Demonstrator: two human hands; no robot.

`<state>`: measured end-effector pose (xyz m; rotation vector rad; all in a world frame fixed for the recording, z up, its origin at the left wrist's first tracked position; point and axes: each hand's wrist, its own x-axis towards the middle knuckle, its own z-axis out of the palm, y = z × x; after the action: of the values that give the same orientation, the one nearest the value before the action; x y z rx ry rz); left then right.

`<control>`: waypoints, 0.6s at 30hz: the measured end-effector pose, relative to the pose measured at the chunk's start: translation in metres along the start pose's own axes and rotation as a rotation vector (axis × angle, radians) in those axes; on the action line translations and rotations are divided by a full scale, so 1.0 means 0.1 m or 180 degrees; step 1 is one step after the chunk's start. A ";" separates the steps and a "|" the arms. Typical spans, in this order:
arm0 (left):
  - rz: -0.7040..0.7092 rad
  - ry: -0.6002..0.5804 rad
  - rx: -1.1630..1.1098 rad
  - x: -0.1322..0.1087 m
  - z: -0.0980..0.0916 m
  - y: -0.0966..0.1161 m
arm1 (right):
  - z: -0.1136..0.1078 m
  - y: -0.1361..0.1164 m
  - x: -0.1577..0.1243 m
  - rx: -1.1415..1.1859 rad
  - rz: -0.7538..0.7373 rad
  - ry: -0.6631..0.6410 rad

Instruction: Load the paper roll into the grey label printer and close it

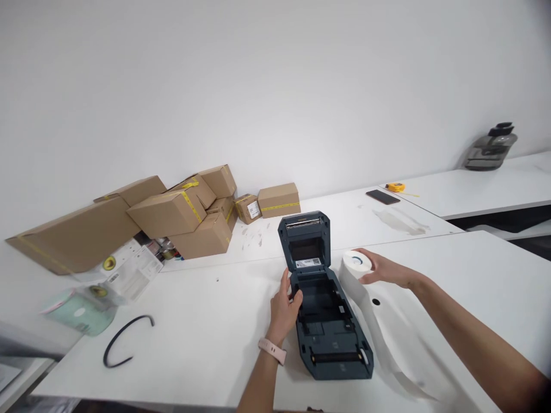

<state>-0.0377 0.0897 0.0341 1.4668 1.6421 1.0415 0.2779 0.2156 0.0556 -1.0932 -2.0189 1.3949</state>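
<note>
A dark label printer (pixel 325 327) stands on the white table with its lid (pixel 305 238) raised at the far end and its inside bare. My left hand (pixel 284 310) grips the printer's left edge near the hinge, thumb over the rim. To the right of the printer, my right hand (pixel 381 269) holds a white paper roll (pixel 356 263) between thumb and fingers. A long loose strip of paper (pixel 383 338) trails from the roll toward the table's front edge.
Cardboard boxes (pixel 202 235) are piled at the back left. A black cable (pixel 118 338) and a green pouch (pixel 81 312) lie at left. A phone (pixel 383 197), yellow tape measure (pixel 395 187) and dark bottle (pixel 491 149) are at back right.
</note>
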 end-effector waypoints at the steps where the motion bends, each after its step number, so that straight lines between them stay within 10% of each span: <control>1: -0.0002 0.0003 -0.0009 0.00 0.00 0.01 | 0.02 0.05 0.06 -0.0038 0.0035 -0.0041; 10: 0.0055 -0.0022 -0.0133 -0.02 0.00 0.01 | 0.20 0.31 0.18 -0.0048 0.0040 0.0018; 18: 0.0164 0.0058 -0.0158 -0.01 0.02 -0.03 | 0.28 0.59 -0.66 0.0213 0.0252 0.0440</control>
<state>-0.0369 0.0884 0.0305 1.4779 1.5874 1.1193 0.3170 0.1568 -0.0048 -1.2169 -1.8375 1.3753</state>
